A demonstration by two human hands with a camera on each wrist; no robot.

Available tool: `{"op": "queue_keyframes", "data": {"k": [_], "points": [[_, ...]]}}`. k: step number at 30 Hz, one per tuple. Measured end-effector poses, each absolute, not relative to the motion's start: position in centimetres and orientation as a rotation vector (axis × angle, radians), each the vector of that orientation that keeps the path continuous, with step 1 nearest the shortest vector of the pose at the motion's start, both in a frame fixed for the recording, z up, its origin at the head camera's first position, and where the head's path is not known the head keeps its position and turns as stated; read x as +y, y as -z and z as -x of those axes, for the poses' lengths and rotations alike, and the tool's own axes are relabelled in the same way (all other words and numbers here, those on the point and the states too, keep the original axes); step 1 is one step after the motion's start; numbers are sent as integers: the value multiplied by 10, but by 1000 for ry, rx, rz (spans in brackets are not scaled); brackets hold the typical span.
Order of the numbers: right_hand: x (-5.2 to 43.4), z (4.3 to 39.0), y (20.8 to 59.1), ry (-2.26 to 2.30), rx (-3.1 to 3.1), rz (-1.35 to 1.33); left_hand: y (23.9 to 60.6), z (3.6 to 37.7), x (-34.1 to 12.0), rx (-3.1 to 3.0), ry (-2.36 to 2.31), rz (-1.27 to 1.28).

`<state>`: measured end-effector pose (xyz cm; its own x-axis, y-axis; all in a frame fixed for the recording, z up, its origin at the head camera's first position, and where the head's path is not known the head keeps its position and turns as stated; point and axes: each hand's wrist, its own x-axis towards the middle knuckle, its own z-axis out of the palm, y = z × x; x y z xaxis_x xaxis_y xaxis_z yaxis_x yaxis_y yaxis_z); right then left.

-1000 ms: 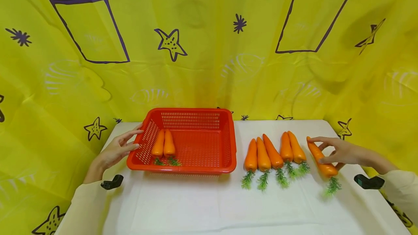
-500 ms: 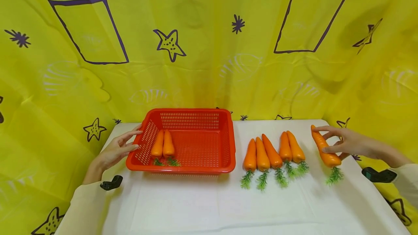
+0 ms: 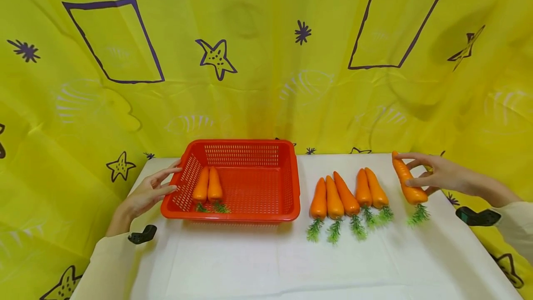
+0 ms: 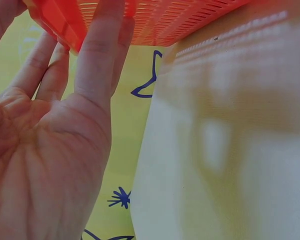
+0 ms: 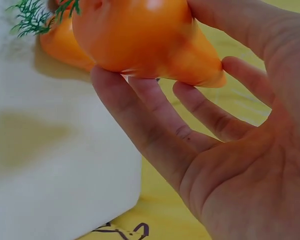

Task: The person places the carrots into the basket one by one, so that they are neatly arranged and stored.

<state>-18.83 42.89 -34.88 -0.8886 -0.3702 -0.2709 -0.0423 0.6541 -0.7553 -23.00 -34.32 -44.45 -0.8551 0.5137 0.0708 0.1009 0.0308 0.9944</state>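
My right hand [image 3: 443,172] pinches an orange carrot [image 3: 408,182] with a green leafy top, holding it above the right side of the table. In the right wrist view, the fingers spread along this carrot [image 5: 140,35]. My left hand [image 3: 147,191] rests its fairly straight fingers against the left side of a red perforated basket [image 3: 229,216]. Two carrots [image 3: 214,184] lie side by side in the basket's left part. Between basket and right hand, several carrots [image 3: 335,198] form a row on the cloth, leafy ends towards me.
A white cloth covers the table [image 3: 266,263]. Behind it and along both sides hangs a yellow curtain [image 3: 266,59] with dark star and frame drawings. Each wrist wears a black device [image 3: 479,216].
My right hand has lifted the carrot off the cloth, first away and to the right, then slightly back left. The left hand, basket and other carrots stay put.
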Motion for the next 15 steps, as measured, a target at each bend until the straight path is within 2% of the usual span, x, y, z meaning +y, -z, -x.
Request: {"op": "queue_keyframes", "data": {"k": [15], "points": [[379,215,318,1056,2481,393,443,229,-342,2045,-1864,-580]]}}
